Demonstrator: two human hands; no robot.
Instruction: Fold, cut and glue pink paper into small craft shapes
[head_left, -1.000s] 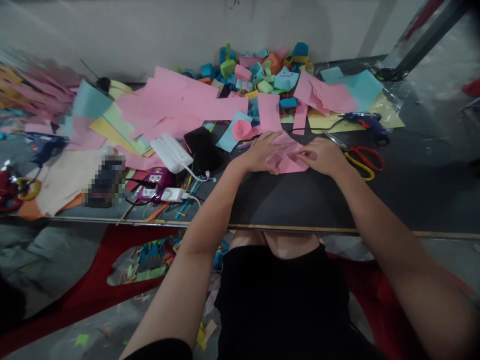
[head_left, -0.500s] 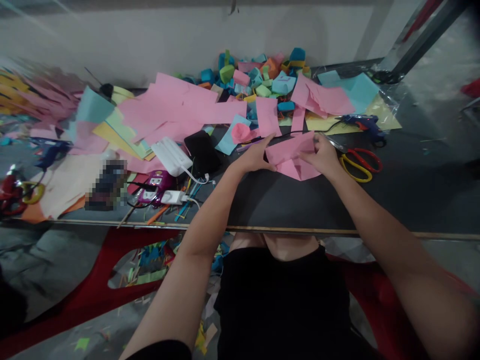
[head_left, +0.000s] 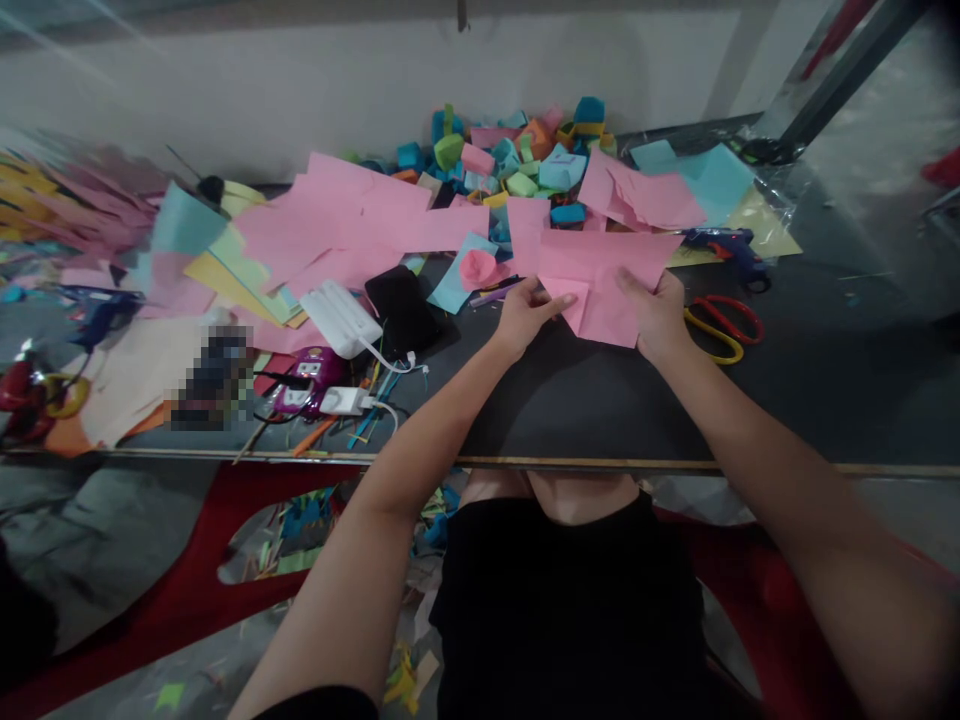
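A pink paper sheet (head_left: 604,275) is held spread out just above the dark table (head_left: 600,400), with a folded corner near its lower left. My left hand (head_left: 523,312) pinches the sheet's left edge by that fold. My right hand (head_left: 656,312) grips the sheet's lower right part, thumb on top. Both hands are closed on the paper.
Red-and-yellow scissors (head_left: 724,325) lie right of my right hand, a blue glue gun (head_left: 724,246) behind them. Loose pink sheets (head_left: 360,215) and a heap of coloured folded pieces (head_left: 517,150) fill the back. A white charger (head_left: 341,318), black pouch (head_left: 401,305) and cables sit left.
The pink sheet, pressed flat under both hands a second ago, has been lifted and opened out wider. Both hands moved slightly away from me.
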